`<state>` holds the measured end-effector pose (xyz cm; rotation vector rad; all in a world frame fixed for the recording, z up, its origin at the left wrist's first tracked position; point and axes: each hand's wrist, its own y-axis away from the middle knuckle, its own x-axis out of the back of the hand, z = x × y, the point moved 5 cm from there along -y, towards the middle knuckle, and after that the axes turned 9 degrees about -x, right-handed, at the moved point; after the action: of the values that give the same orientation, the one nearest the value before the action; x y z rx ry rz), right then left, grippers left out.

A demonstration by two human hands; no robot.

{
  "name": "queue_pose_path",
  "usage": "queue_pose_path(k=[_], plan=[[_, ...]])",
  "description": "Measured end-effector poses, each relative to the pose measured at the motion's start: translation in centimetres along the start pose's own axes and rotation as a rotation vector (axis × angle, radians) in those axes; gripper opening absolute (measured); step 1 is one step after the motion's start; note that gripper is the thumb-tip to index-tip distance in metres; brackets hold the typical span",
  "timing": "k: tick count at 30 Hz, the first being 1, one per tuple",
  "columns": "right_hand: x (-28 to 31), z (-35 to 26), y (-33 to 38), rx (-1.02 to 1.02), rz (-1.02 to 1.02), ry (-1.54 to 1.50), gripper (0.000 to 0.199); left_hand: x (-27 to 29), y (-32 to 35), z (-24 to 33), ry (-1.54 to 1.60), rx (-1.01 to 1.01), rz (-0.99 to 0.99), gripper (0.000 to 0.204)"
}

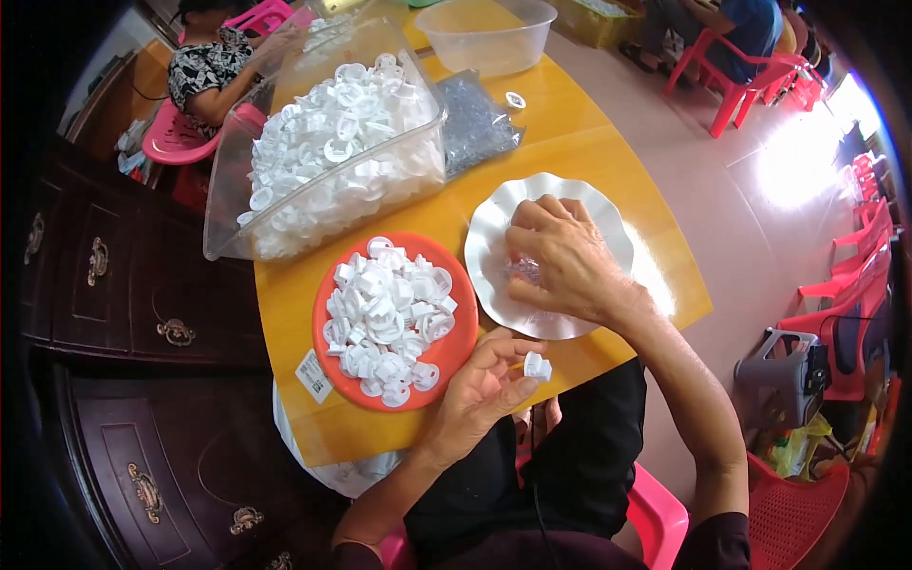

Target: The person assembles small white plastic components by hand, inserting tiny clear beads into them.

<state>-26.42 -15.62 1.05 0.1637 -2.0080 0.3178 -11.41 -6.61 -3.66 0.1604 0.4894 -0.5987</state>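
My left hand (484,385) pinches a small white plastic piece (538,366) at the near edge of the yellow table (579,142). My right hand (563,256) reaches down into a white scalloped plate (494,228), fingertips on small clear bits lying there. An orange round plate (328,351) heaped with several white plastic caps (388,309) sits just left of the white plate, beside my left hand.
A large clear bin (228,190) full of white caps stands behind the orange plate. A bag of small clear parts (475,119) and an empty clear tub (486,36) lie farther back. Another person (214,66) sits at the far left. Dark wooden cabinets (123,294) line the left; pink chairs (741,81) stand right.
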Motion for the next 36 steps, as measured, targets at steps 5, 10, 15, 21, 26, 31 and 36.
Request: queue_pose_path(k=[5,10,15,21,26,31,36], plan=[[1.5,1.0,1.6,-0.035,0.035,-0.038,0.022,0.1,0.4,0.0,0.019,-0.012,0.005,0.036],[2.4,2.0,2.9,-0.066,0.068,-0.104,0.016,0.1,0.6,-0.3,0.028,-0.046,-0.011,0.037],[3.1,3.0,4.1,-0.157,0.120,-0.233,0.016,0.1,1.1,-0.6,-0.010,-0.033,0.004,0.037],[3.4,3.2,5.3,-0.222,0.167,-0.259,0.013,-0.2,1.9,-0.4,-0.039,-0.040,-0.040,0.039],[3.1,3.3,5.7,-0.321,0.188,-0.377,0.013,-0.2,2.9,-0.3,-0.029,-0.020,-0.050,0.039],[3.3,3.2,5.7,-0.341,0.185,-0.438,0.014,0.0,3.4,-0.2,-0.024,0.010,-0.043,0.039],[3.0,3.3,5.6,-0.398,0.189,-0.438,0.016,0.2,4.0,0.1,-0.033,-0.018,-0.039,0.036]])
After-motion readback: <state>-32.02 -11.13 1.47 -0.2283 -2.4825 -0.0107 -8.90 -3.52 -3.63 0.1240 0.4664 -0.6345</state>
